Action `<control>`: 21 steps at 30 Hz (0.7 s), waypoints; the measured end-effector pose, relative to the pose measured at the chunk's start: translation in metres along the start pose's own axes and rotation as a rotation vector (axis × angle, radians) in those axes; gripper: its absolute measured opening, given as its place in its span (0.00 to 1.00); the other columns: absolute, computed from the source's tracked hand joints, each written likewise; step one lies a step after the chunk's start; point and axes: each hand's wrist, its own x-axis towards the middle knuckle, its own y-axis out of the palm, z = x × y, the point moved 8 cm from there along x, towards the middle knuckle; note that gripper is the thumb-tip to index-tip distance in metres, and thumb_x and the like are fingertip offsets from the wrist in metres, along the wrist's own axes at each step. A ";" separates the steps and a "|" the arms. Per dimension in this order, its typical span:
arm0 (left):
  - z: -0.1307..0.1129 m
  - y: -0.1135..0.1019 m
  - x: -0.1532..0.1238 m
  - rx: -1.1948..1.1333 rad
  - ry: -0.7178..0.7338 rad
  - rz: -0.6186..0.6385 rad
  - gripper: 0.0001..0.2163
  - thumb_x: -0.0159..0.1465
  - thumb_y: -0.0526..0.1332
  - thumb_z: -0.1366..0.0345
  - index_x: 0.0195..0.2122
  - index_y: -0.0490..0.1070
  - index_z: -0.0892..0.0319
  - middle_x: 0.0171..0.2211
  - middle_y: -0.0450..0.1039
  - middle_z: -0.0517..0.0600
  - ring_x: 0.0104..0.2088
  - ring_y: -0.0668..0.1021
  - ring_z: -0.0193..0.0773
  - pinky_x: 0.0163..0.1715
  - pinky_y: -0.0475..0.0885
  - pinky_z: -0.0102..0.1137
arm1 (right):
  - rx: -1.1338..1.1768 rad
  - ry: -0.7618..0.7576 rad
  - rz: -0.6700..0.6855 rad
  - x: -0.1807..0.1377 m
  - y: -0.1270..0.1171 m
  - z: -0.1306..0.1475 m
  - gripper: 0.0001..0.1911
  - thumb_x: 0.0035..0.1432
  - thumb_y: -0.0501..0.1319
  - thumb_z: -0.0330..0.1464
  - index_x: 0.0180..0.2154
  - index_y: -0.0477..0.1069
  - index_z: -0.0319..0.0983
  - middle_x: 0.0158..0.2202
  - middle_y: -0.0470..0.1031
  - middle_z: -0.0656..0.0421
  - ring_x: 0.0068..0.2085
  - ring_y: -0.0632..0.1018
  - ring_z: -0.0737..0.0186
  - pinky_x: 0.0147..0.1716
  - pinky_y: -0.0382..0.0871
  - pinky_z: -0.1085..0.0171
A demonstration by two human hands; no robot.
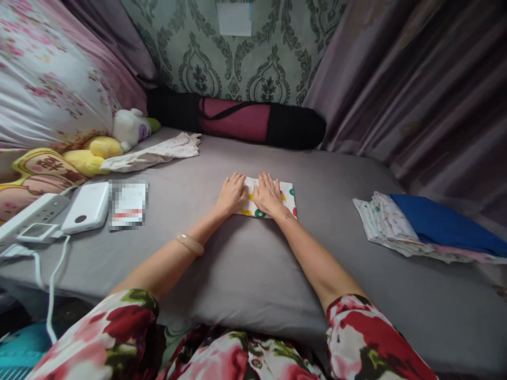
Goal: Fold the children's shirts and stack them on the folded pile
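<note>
A small folded cloth (288, 196), white with green, yellow and red shapes, lies flat on the grey bed sheet (237, 264) in front of me. My left hand (232, 194) rests on the cloth's left end, palm down, fingers stretched away from me. Over its middle lies my right hand (269, 196), also flat with its fingers extended. Both hands touch the top of the cloth, and neither grips it. Parts of the cloth are hidden beneath them.
Folded fabrics (390, 224) with a blue cloth (447, 221) lie at the right. A crumpled pale garment (158, 153), a white power bank (86, 208) and a power strip (35, 214) are at the left. A long black and maroon bag (237, 121) lies along the wall.
</note>
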 end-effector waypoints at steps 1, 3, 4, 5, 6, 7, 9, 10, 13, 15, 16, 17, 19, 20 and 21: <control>-0.010 0.002 0.001 0.040 0.041 0.016 0.23 0.68 0.45 0.66 0.62 0.59 0.67 0.65 0.58 0.59 0.67 0.56 0.46 0.66 0.49 0.42 | -0.014 -0.006 -0.008 -0.001 -0.001 -0.004 0.31 0.66 0.41 0.35 0.66 0.50 0.27 0.70 0.46 0.48 0.69 0.47 0.53 0.66 0.33 0.50; -0.025 0.012 0.003 0.094 0.096 0.058 0.23 0.68 0.45 0.66 0.63 0.59 0.68 0.65 0.57 0.60 0.67 0.55 0.47 0.66 0.49 0.42 | -0.035 -0.018 -0.007 -0.003 0.002 -0.011 0.31 0.66 0.40 0.34 0.66 0.50 0.27 0.70 0.46 0.49 0.69 0.47 0.54 0.66 0.34 0.51; -0.028 0.017 0.004 0.109 0.100 0.080 0.23 0.68 0.45 0.66 0.63 0.59 0.68 0.65 0.56 0.60 0.67 0.55 0.47 0.66 0.50 0.42 | -0.040 -0.019 0.005 -0.004 0.006 -0.014 0.31 0.66 0.40 0.34 0.66 0.50 0.28 0.70 0.47 0.50 0.69 0.47 0.55 0.66 0.34 0.51; -0.030 0.023 0.005 0.117 0.096 0.100 0.23 0.69 0.44 0.65 0.63 0.59 0.68 0.66 0.56 0.60 0.67 0.55 0.48 0.65 0.50 0.43 | -0.041 -0.014 0.025 -0.004 0.011 -0.017 0.31 0.66 0.40 0.34 0.66 0.50 0.28 0.70 0.47 0.50 0.69 0.48 0.55 0.66 0.35 0.52; -0.031 0.028 0.006 0.121 0.091 0.119 0.23 0.69 0.44 0.64 0.63 0.59 0.67 0.66 0.55 0.60 0.67 0.55 0.48 0.65 0.50 0.43 | -0.040 -0.007 0.046 -0.004 0.016 -0.019 0.31 0.66 0.40 0.34 0.66 0.50 0.29 0.70 0.47 0.51 0.69 0.49 0.55 0.66 0.36 0.52; -0.030 0.032 0.007 0.122 0.088 0.134 0.23 0.69 0.43 0.64 0.63 0.58 0.67 0.66 0.55 0.60 0.67 0.55 0.48 0.65 0.51 0.43 | -0.039 0.000 0.064 -0.004 0.021 -0.020 0.31 0.66 0.39 0.34 0.67 0.50 0.29 0.70 0.47 0.51 0.69 0.49 0.56 0.66 0.37 0.53; -0.029 0.037 0.007 0.123 0.083 0.150 0.24 0.70 0.43 0.63 0.64 0.58 0.67 0.67 0.54 0.60 0.67 0.55 0.48 0.65 0.51 0.44 | -0.043 0.008 0.076 -0.003 0.025 -0.022 0.31 0.66 0.39 0.34 0.67 0.50 0.30 0.69 0.48 0.52 0.69 0.50 0.55 0.66 0.38 0.53; -0.028 0.037 0.008 0.124 0.082 0.157 0.24 0.70 0.43 0.63 0.64 0.58 0.67 0.67 0.54 0.60 0.67 0.56 0.48 0.65 0.51 0.44 | -0.047 0.009 0.073 -0.002 0.025 -0.022 0.31 0.66 0.40 0.34 0.67 0.50 0.30 0.69 0.48 0.52 0.69 0.50 0.55 0.66 0.38 0.53; -0.027 0.034 0.009 0.128 0.079 0.158 0.23 0.70 0.43 0.63 0.63 0.60 0.67 0.66 0.55 0.60 0.67 0.57 0.48 0.64 0.52 0.43 | -0.027 -0.006 0.102 -0.002 0.023 -0.024 0.30 0.66 0.39 0.34 0.67 0.51 0.30 0.69 0.49 0.51 0.69 0.50 0.54 0.66 0.38 0.53; -0.025 0.028 0.010 0.129 0.060 0.110 0.24 0.71 0.41 0.61 0.63 0.59 0.67 0.66 0.55 0.60 0.67 0.56 0.49 0.65 0.51 0.44 | -0.017 0.008 0.091 -0.003 0.018 -0.028 0.31 0.67 0.38 0.36 0.67 0.50 0.30 0.69 0.48 0.50 0.69 0.50 0.53 0.66 0.38 0.52; -0.023 0.025 0.010 0.128 0.044 0.085 0.25 0.71 0.40 0.60 0.63 0.59 0.67 0.66 0.55 0.60 0.67 0.56 0.49 0.65 0.49 0.44 | -0.023 0.027 0.071 -0.004 0.015 -0.031 0.31 0.68 0.38 0.37 0.67 0.50 0.29 0.69 0.48 0.49 0.69 0.49 0.53 0.66 0.37 0.51; -0.020 0.024 0.010 0.126 0.026 0.071 0.26 0.71 0.40 0.58 0.64 0.57 0.68 0.67 0.54 0.60 0.67 0.55 0.49 0.66 0.48 0.44 | -0.035 0.053 0.050 -0.004 0.013 -0.035 0.31 0.68 0.38 0.37 0.67 0.49 0.28 0.69 0.47 0.48 0.69 0.48 0.52 0.66 0.37 0.51; -0.014 0.026 0.009 0.121 0.003 0.092 0.28 0.71 0.39 0.55 0.65 0.55 0.68 0.67 0.53 0.61 0.68 0.54 0.50 0.66 0.47 0.44 | -0.064 0.099 0.027 -0.006 0.013 -0.042 0.32 0.68 0.37 0.38 0.66 0.49 0.26 0.69 0.47 0.46 0.69 0.48 0.52 0.66 0.37 0.51; -0.012 0.029 0.008 0.119 -0.001 0.116 0.29 0.71 0.39 0.55 0.66 0.54 0.69 0.67 0.52 0.61 0.68 0.54 0.51 0.66 0.48 0.45 | -0.071 0.109 0.031 -0.007 0.015 -0.043 0.32 0.68 0.38 0.38 0.66 0.49 0.25 0.69 0.48 0.46 0.69 0.48 0.52 0.66 0.37 0.52; -0.010 0.031 0.008 0.117 -0.005 0.141 0.29 0.71 0.39 0.54 0.66 0.54 0.69 0.67 0.52 0.61 0.68 0.54 0.51 0.66 0.48 0.45 | -0.073 0.114 0.038 -0.007 0.017 -0.044 0.32 0.68 0.38 0.38 0.66 0.50 0.25 0.69 0.48 0.46 0.69 0.48 0.52 0.66 0.37 0.52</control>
